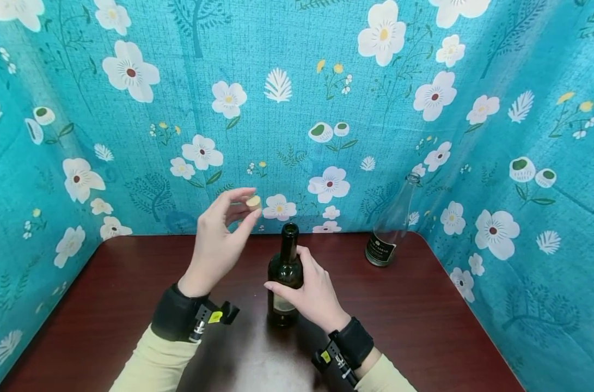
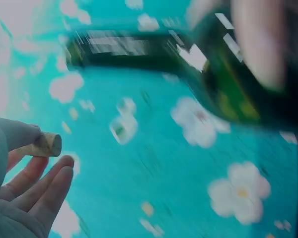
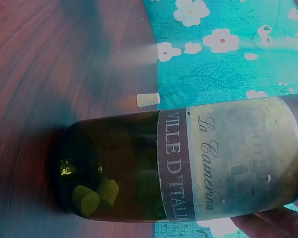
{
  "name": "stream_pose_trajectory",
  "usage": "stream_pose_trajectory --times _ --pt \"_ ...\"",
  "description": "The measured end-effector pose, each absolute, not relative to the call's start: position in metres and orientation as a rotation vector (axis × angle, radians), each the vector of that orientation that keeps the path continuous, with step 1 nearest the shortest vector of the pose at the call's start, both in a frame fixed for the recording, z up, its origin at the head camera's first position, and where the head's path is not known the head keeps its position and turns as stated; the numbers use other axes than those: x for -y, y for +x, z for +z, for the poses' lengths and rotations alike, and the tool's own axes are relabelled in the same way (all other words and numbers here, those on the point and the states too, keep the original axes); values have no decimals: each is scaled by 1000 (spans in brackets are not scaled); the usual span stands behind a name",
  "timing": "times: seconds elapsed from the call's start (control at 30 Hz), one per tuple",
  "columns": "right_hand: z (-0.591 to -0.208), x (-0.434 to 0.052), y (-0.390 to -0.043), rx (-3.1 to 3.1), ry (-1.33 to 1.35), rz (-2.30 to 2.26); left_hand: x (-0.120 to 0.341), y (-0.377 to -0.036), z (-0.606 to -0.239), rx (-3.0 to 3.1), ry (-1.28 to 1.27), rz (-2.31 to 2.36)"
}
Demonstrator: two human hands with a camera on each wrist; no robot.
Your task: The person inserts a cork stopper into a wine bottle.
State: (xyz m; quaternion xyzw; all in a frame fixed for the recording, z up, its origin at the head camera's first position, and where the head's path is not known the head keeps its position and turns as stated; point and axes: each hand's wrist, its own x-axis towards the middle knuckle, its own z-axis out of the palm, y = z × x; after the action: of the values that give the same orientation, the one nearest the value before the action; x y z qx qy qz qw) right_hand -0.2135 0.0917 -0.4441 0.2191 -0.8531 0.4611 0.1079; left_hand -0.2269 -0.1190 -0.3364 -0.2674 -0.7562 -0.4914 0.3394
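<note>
My left hand (image 1: 223, 234) is raised to the left of the dark green wine bottle (image 1: 284, 269). It pinches a small cork (image 2: 50, 144) between thumb and fingertips, one end of the cork sticking out. The cork is a little higher than the bottle's open mouth (image 1: 290, 229) and apart from it. Around the bottle's upper body curls my right hand (image 1: 316, 291), thumb across the front; the bottle is upright. Two pieces of cork (image 3: 85, 200) show through the glass at its base, below the cream label (image 3: 238, 153).
A clear glass bottle (image 1: 393, 218) with a dark label stands at the back right of the dark red table (image 1: 424, 316). Behind the held bottle, another cork (image 3: 148, 100) is on the table. A blue flowered curtain (image 1: 277, 136) encloses the back and sides.
</note>
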Motion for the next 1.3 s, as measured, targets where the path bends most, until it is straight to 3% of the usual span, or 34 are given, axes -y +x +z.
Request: stream_pose_trajectory --times 0.33,1.3 --pt "-444 -91 -214 2481 682 1408 86 -210 -313 1987 -901 -1258" --pt "-448 -92 -215 2428 736 1272 76 -214 -361 2199 -872 -1265"
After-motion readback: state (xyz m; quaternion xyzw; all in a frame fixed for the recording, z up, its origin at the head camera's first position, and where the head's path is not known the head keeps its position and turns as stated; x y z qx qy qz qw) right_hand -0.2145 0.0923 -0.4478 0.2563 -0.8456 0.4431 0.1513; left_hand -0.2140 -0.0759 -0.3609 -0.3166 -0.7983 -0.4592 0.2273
